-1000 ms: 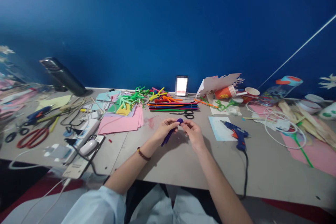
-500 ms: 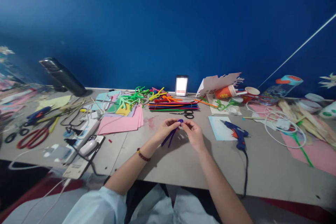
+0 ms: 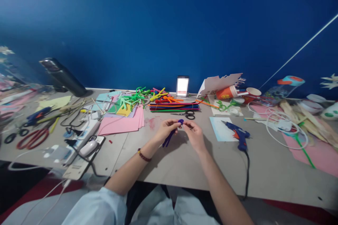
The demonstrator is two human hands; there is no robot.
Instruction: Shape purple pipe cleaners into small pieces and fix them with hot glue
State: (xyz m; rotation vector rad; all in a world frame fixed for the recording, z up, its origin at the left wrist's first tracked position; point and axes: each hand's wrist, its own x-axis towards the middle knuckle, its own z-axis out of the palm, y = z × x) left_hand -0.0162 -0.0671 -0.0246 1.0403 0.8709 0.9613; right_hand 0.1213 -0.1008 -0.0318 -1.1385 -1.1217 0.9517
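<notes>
My left hand (image 3: 166, 130) and my right hand (image 3: 194, 134) are held close together above the grey tabletop (image 3: 174, 168). Both pinch a dark purple pipe cleaner (image 3: 168, 140) at its coiled top (image 3: 181, 122). Its loose ends hang down and to the left below my left hand. My fingers hide part of the coil. A bead bracelet (image 3: 144, 155) circles my left wrist. The nearest things are black-handled scissors (image 3: 189, 115) beyond my hands and a blue hot glue gun (image 3: 239, 136) to the right of my right hand.
Pink paper sheets (image 3: 118, 126) lie to the left. A stack of coloured pipe cleaners (image 3: 174, 107) lies at the back, beside green and yellow twisted shapes (image 3: 134, 99). A power strip (image 3: 88, 134) and red-handled scissors (image 3: 33, 138) are at left; white cable loops (image 3: 286, 130) are at right.
The purple pipe cleaner's loose ends have drawn closer together and hang shorter below my left hand. My hands stay in nearly the same place, still pinching the coil.
</notes>
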